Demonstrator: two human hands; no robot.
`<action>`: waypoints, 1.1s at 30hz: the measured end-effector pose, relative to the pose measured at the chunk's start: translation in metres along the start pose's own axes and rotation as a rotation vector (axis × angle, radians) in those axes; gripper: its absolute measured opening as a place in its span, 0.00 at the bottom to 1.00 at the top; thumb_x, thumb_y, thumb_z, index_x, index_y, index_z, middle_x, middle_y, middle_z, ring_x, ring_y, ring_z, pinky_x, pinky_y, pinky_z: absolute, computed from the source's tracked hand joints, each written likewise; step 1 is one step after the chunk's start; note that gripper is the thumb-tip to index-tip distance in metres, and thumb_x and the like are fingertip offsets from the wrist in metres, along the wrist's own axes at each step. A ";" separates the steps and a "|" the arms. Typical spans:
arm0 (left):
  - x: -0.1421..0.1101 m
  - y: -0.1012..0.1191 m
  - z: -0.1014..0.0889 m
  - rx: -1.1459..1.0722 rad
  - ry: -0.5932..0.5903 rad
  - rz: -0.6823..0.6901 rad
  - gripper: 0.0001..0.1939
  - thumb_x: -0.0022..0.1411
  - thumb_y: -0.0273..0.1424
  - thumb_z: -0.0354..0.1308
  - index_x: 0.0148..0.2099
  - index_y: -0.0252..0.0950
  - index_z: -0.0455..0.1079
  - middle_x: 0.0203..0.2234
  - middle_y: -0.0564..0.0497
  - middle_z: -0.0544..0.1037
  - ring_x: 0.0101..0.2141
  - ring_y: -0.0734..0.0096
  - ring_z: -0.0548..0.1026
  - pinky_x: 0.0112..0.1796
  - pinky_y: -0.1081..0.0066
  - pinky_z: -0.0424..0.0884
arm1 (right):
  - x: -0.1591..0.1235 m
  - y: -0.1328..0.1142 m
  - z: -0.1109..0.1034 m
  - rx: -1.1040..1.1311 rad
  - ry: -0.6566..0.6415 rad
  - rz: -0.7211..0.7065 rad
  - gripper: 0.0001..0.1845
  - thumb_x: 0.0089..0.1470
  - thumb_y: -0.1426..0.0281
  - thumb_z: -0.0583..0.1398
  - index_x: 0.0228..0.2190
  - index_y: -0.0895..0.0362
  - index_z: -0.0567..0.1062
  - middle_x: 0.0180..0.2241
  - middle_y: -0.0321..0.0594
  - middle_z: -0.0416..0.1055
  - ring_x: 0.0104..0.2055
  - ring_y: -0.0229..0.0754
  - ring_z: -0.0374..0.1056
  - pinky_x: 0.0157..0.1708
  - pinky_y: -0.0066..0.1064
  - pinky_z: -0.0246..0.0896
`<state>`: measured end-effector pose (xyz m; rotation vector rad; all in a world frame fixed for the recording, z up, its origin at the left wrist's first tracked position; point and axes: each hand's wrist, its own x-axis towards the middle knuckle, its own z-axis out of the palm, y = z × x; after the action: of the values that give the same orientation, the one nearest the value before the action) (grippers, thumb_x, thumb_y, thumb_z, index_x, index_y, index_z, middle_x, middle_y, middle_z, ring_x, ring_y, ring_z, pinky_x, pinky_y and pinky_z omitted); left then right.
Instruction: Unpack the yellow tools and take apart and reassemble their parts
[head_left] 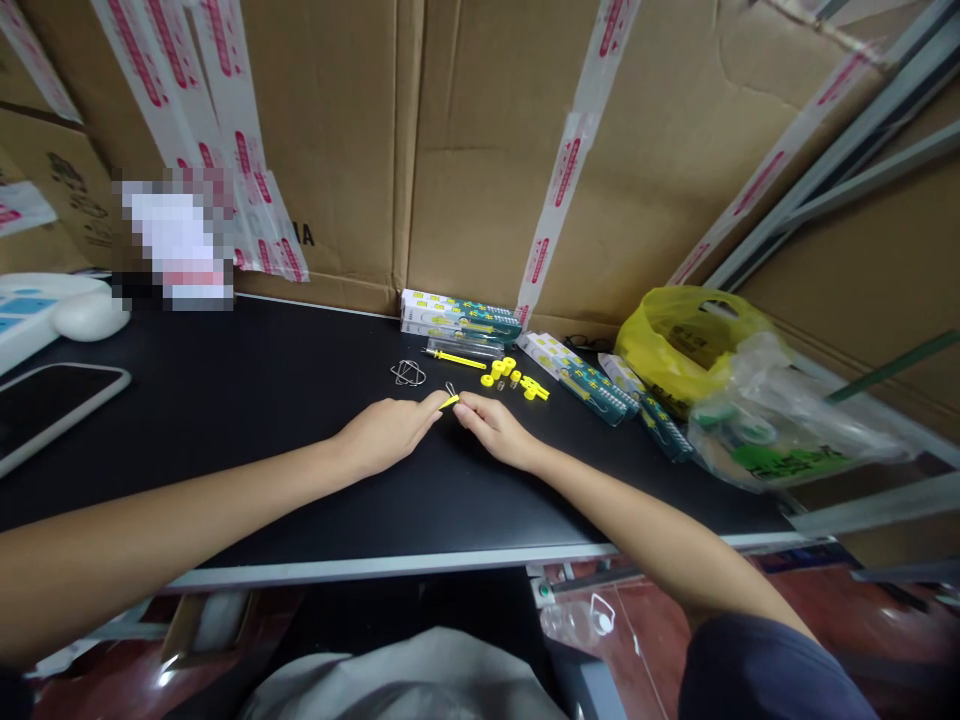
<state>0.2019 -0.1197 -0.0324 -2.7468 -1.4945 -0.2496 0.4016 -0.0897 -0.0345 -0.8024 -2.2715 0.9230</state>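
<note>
Both hands meet above the black table, around a small yellow part (449,402) with a thin metal wire loop (450,388) sticking up at it. My left hand (386,432) pinches the yellow part from the left, thumb and fingers closed. From the other side my right hand (496,428) grips its right end, fingers curled. The fingers hide most of the part, so its exact kind is unclear. Just beyond lie bent metal wires (407,373), a thin yellow rod (457,358), a clear tube (466,347) and several small yellow pieces (499,370).
Printed boxes (457,318) stand against the cardboard at the back, and more boxes (581,375) lie to the right. A yellow bag (667,340) and a clear bag (780,430) sit at the right edge. A phone (56,405) lies at the left of the black table (247,400).
</note>
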 end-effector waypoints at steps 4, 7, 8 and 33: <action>-0.001 0.002 -0.001 0.025 0.006 -0.001 0.16 0.71 0.33 0.34 0.53 0.36 0.57 0.29 0.46 0.79 0.29 0.57 0.79 0.25 0.70 0.68 | 0.000 0.001 0.001 0.045 -0.001 0.025 0.21 0.62 0.55 0.48 0.24 0.56 0.58 0.24 0.31 0.52 0.27 0.34 0.50 0.29 0.27 0.49; 0.000 0.004 -0.001 0.044 0.008 -0.010 0.15 0.71 0.33 0.36 0.54 0.36 0.57 0.29 0.47 0.79 0.28 0.57 0.79 0.24 0.71 0.67 | 0.000 0.002 0.002 0.074 0.004 0.026 0.22 0.62 0.54 0.49 0.24 0.56 0.58 0.24 0.30 0.52 0.26 0.33 0.49 0.28 0.27 0.48; 0.000 0.003 -0.001 0.042 0.008 -0.011 0.15 0.71 0.33 0.36 0.54 0.36 0.57 0.29 0.47 0.79 0.28 0.57 0.79 0.24 0.71 0.67 | 0.000 0.002 0.002 0.087 0.004 0.027 0.22 0.62 0.54 0.49 0.24 0.56 0.58 0.24 0.30 0.52 0.26 0.33 0.49 0.28 0.27 0.48; -0.001 -0.009 0.000 -0.301 0.044 0.088 0.14 0.70 0.37 0.36 0.40 0.38 0.60 0.27 0.52 0.75 0.29 0.64 0.76 0.29 0.71 0.62 | 0.005 -0.003 -0.017 0.459 -0.185 0.148 0.16 0.55 0.59 0.59 0.29 0.60 0.70 0.24 0.34 0.68 0.25 0.33 0.61 0.29 0.27 0.54</action>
<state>0.1938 -0.1158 -0.0331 -3.0011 -1.4268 -0.5750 0.4083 -0.0808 -0.0204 -0.7038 -2.0419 1.5714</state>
